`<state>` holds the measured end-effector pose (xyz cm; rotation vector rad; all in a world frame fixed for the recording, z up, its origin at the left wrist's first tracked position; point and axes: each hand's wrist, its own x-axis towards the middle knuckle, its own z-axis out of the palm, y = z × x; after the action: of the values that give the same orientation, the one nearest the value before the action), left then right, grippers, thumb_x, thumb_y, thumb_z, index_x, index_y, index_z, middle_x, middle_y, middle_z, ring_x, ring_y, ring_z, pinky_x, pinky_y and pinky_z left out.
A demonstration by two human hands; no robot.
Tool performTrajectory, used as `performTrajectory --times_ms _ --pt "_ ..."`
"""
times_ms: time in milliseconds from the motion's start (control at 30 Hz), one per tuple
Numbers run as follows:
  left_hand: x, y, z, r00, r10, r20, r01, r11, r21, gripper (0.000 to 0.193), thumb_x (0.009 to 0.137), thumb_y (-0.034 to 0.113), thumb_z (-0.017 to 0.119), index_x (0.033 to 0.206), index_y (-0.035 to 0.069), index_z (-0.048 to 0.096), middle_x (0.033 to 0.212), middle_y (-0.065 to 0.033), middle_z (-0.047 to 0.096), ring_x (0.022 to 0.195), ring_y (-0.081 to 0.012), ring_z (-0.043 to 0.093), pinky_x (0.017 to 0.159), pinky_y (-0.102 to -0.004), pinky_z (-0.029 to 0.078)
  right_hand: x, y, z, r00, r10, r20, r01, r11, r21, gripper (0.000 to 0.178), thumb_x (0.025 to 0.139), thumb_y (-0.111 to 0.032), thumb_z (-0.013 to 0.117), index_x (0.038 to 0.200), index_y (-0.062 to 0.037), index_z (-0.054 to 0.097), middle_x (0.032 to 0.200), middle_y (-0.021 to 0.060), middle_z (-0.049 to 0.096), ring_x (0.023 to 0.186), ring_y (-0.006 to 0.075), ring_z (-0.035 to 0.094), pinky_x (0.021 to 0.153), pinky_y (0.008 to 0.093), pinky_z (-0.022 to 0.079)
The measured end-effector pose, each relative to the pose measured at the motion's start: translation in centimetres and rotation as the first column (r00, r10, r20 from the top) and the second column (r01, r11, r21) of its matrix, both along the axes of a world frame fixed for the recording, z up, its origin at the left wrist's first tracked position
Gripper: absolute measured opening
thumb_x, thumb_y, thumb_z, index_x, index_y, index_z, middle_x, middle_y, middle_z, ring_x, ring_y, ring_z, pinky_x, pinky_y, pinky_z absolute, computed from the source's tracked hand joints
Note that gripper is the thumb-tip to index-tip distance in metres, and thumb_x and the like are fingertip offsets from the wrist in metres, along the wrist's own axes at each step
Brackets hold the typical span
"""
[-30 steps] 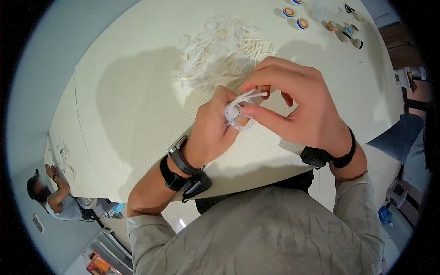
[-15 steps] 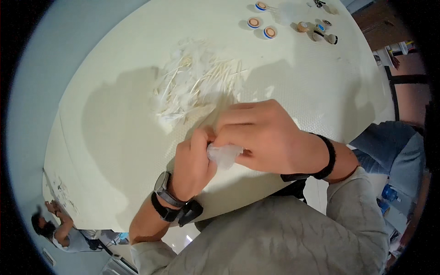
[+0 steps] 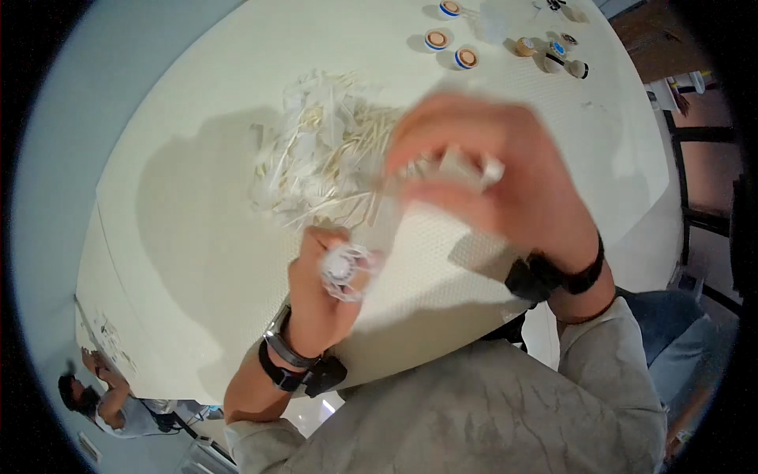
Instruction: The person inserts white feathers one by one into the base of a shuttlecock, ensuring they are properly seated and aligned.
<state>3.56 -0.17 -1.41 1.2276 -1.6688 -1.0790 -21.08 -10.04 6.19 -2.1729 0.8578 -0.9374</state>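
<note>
My left hand (image 3: 314, 296) is closed around a small whitish, translucent round piece (image 3: 345, 270) with ribs spreading from its centre. To its right and farther from me, my right hand (image 3: 513, 178) is raised over the table and smeared by motion. Its fingers curl about a whitish thing (image 3: 459, 167) too blurred to name. Just beyond both hands lies a loose pile of thin pale sticks and crumpled clear wrappers (image 3: 328, 150). Part of the pile's right side is behind my right hand.
The white table (image 3: 197, 276) curves round in front of me. At its far right stand several round tubs (image 3: 466, 58) with blue bands, a clear bag (image 3: 495, 22) and several wristwatches (image 3: 555, 63). Another person (image 3: 106, 395) is at the table's left end.
My hands have come apart. The right has swung up and away to the right, while the left stays low and now shows the ribbed round piece. The crumpled translucent film between them is gone from there.
</note>
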Motion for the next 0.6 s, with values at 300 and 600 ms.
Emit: performTrajectory --times_ms 300,600 --pt "-0.4 -0.9 1.4 0.999 -0.037 0.018 0.036 0.999 0.030 0.026 0.093 0.009 0.069 0.105 0.001 0.047 0.081 -0.0042 0.060 0.071 -0.0062 0.057 0.068 -0.0241 0.050 -1.1 -2.3 -3.8 0.927 -0.206 -0.312 0.149 0.969 -0.197 0.012 0.080 -0.001 0.073 0.091 -0.0035 0.068 0.107 0.0044 0.062 0.085 0.0233 0.063 0.074 0.0352 0.051" --pt "-0.9 -0.7 1.9 0.999 0.016 -0.035 -0.013 0.996 0.088 0.021 0.093 0.008 0.070 0.098 0.003 0.050 0.081 -0.0017 0.057 0.073 -0.0069 0.052 0.067 -0.0239 0.044 -1.9 -3.6 -2.9 0.984 -0.104 -0.147 0.097 0.994 -0.052 0.011 0.087 -0.002 0.070 0.097 -0.0022 0.065 0.098 0.0058 0.062 0.083 0.0199 0.062 0.075 0.0313 0.050"
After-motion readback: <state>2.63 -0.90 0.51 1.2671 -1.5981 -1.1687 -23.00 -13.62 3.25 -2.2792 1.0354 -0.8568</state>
